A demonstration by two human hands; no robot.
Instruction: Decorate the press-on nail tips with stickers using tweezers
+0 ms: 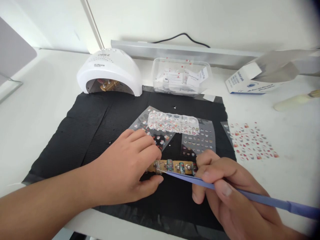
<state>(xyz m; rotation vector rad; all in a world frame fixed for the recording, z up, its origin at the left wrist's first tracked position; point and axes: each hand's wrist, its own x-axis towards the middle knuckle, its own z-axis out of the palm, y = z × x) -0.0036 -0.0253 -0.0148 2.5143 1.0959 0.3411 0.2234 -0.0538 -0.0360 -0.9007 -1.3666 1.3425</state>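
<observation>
Wooden stick (172, 165) carrying a row of decorated false nails lies flat on the black mat (82, 133), between both hands. Right hand (230, 193) pinches a slim lilac tool (250, 196) pen-fashion, fingers clamped on its shaft, the tip laid along the stick's near edge towards its left end. Left hand (127, 170) rests beside that end, fingers curled together, apparently steadying it; whether they grip it cannot be told. Beyond, a clear compartmented gem tray (173, 122) sits over transparent sticker sheets (200, 140), within easy reach. Farther back stand a white domed nail lamp (110, 71), a clear plastic tub (181, 76) and a white-and-blue carton (252, 81) on the white surface (42, 96).
</observation>
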